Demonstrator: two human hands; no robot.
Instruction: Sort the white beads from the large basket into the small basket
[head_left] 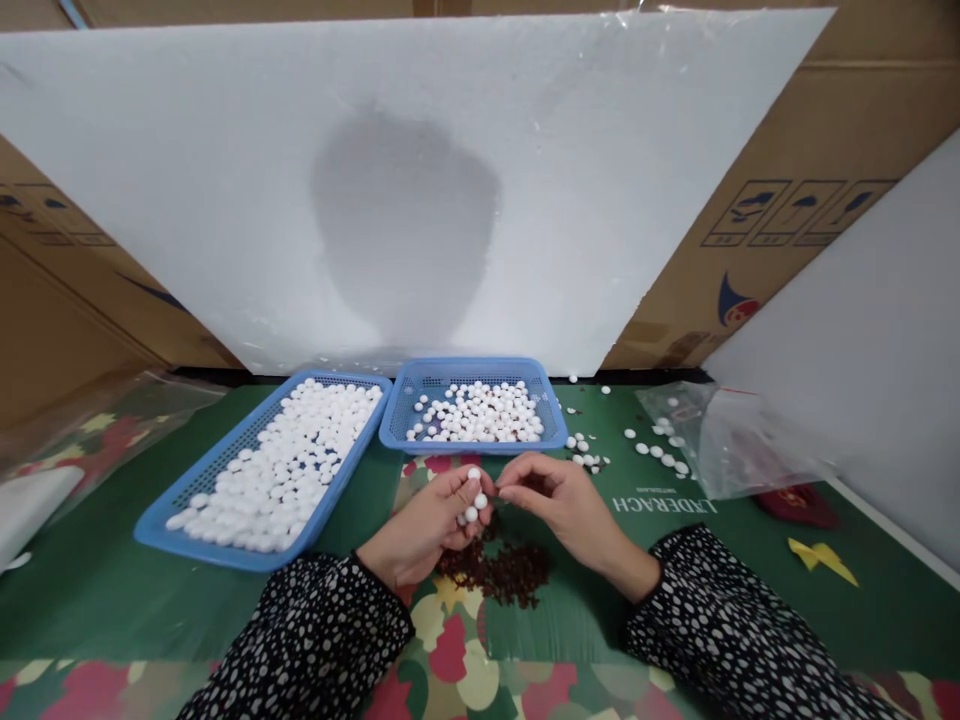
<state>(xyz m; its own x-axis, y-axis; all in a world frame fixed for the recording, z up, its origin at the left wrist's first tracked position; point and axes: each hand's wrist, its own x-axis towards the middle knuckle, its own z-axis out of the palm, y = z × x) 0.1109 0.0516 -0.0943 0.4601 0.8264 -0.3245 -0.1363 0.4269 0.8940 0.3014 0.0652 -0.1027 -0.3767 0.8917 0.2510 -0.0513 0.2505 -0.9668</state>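
Several small white balls rest in my left hand, its fingers curled around them, one ball pinched near the thumb tip. Close beside it, my right hand has thumb and index finger pinched together; whatever is between them is too small to make out. Below both hands lies a pile of dark reddish-brown bits on the green and patterned table cover. Just behind the hands stands a blue perforated basket partly filled with white balls and some dark bits.
A longer blue basket full of white balls stands at left. Loose white balls and a clear plastic bag lie at right, near a dark red item and yellow scraps. A white board and cardboard close off the back.
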